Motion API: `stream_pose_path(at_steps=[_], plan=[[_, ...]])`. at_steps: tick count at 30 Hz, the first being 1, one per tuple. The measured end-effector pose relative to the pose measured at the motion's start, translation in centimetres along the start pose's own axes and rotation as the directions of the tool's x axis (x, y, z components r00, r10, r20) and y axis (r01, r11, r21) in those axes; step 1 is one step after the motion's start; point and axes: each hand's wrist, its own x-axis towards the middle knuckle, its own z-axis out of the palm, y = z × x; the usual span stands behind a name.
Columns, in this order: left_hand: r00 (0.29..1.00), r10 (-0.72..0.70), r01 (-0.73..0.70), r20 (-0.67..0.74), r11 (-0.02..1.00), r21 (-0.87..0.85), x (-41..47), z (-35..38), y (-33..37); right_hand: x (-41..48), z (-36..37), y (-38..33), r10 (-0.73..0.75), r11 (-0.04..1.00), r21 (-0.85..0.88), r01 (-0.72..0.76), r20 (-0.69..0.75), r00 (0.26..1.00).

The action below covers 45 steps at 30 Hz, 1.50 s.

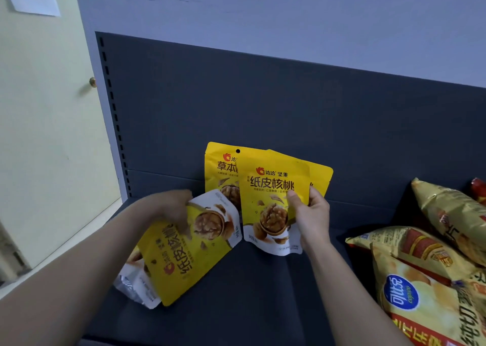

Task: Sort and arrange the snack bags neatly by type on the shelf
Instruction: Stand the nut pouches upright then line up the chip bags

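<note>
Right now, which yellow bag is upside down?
The left bag, in the left hand: its writing is flipped. The right hand holds the right bag upright.

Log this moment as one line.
left hand: holds upside-down yellow walnut pouch | right hand: holds upright yellow walnut pouch | gold chip bags: piled right

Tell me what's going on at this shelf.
A person is sorting snack bags on a dark shelf. The right hand holds an upright walnut bag in front of other yellow bags standing by the back panel. The left hand grips a tilted walnut bag, its print upside down, lying over another pouch. Chip bags are piled at the right.
</note>
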Motion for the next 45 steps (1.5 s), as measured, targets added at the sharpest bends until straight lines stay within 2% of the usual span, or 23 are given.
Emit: stream_pose_path(at_steps=[2, 5, 9, 12, 14, 16, 17, 19, 20, 21, 23, 25, 29, 31, 36, 38, 39, 41, 43, 45], plan=[[0.999, 0.046, -0.044, -0.028, 0.997, 0.059, -0.6, -1.1, 1.0, 0.1, -0.4, 0.1, 0.007, 1.000, -0.019, -0.007, -0.003, 1.000], [0.988, 0.101, -0.062, -0.116, 0.952, 0.299, -1.8, -2.1, 2.7, 0.1, -0.9, 0.0, 0.017, 0.999, -0.027, -0.017, -0.018, 1.000], [0.917, 0.297, -0.053, -0.266, 0.752, 0.658, -3.5, -2.3, 6.1, 0.2, -1.4, -0.3, 0.010, 0.998, -0.068, -0.015, -0.071, 0.997], [0.858, 0.429, -0.045, -0.282, 0.611, 0.791, -3.4, -1.4, 8.6, 0.7, -2.0, 0.2, -0.026, 0.987, -0.162, 0.003, -0.138, 0.990], [0.812, 0.514, -0.068, -0.276, 0.553, 0.830, -2.8, -0.6, 9.7, 0.9, -2.4, 0.4, -0.038, 0.959, -0.283, -0.016, -0.185, 0.982], [0.739, 0.614, -0.132, -0.277, 0.535, 0.835, -2.1, 0.2, 9.9, 1.1, -2.9, 0.7, -0.043, 0.917, -0.396, -0.051, -0.226, 0.973], [0.677, 0.678, -0.172, -0.285, 0.522, 0.835, -1.8, 0.5, 9.9, 1.1, -3.2, 0.7, -0.044, 0.907, -0.416, -0.060, -0.236, 0.971], [0.451, 0.817, -0.184, -0.359, 0.479, 0.858, -1.1, 0.7, 9.4, 1.2, -3.4, 0.6, -0.041, 0.930, -0.365, -0.044, -0.222, 0.974], [0.390, 0.827, -0.183, -0.405, 0.500, 0.846, -0.8, 0.6, 9.1, 1.2, -3.4, 0.5, -0.032, 0.946, -0.321, -0.035, -0.200, 0.979], [0.360, 0.824, -0.209, -0.438, 0.529, 0.823, -0.5, 0.4, 8.9, 1.3, -3.2, 0.5, -0.017, 0.959, -0.280, -0.034, -0.177, 0.984], [0.393, 0.797, -0.293, -0.458, 0.581, 0.759, 0.2, 0.1, 8.8, 1.4, -2.9, 0.5, 0.015, 0.969, -0.242, -0.049, -0.142, 0.990], [0.433, 0.790, -0.335, -0.434, 0.588, 0.736, 0.7, 0.0, 8.9, 1.4, -2.5, 0.5, 0.042, 0.972, -0.225, -0.069, -0.124, 0.991], [0.418, 0.754, -0.341, -0.506, 0.647, 0.682, 1.7, -0.1, 8.8, 1.2, -2.5, 0.1, 0.074, 0.981, -0.169, -0.095, -0.126, 0.989], [0.455, 0.700, -0.299, -0.551, 0.703, 0.646, 2.0, 0.1, 8.6, 1.2, -2.6, 0.1, 0.069, 0.985, -0.149, -0.088, -0.127, 0.989], [0.551, 0.412, -0.185, -0.726, 0.908, 0.375, 2.2, 0.2, 6.4, 1.3, -3.1, 0.4, 0.074, 0.985, -0.143, -0.094, -0.139, 0.987], [0.644, 0.261, -0.217, -0.719, 0.964, 0.156, 2.6, 0.0, 5.5, 1.3, -3.3, 0.5, 0.074, 0.985, -0.142, -0.094, -0.143, 0.987], [0.725, 0.176, -0.279, -0.666, 0.959, -0.050, 2.6, -0.1, 5.0, 1.3, -3.3, 0.6, 0.074, 0.986, -0.135, -0.095, -0.150, 0.986], [0.859, 0.118, -0.378, -0.499, 0.803, -0.461, 2.8, -0.1, 4.3, 1.3, -3.2, 0.6, 0.074, 0.988, -0.120, -0.095, -0.169, 0.983], [0.881, 0.142, -0.417, -0.451, 0.682, -0.601, 2.5, 0.0, 3.9, 1.5, -3.2, 0.5, 0.085, 0.989, -0.107, -0.105, -0.174, 0.981], [0.872, 0.142, -0.441, -0.469, 0.645, -0.624, 2.3, 0.2, 3.5, 1.8, -3.4, 0.4, 0.116, 0.991, -0.056, -0.125, -0.152, 0.982]])
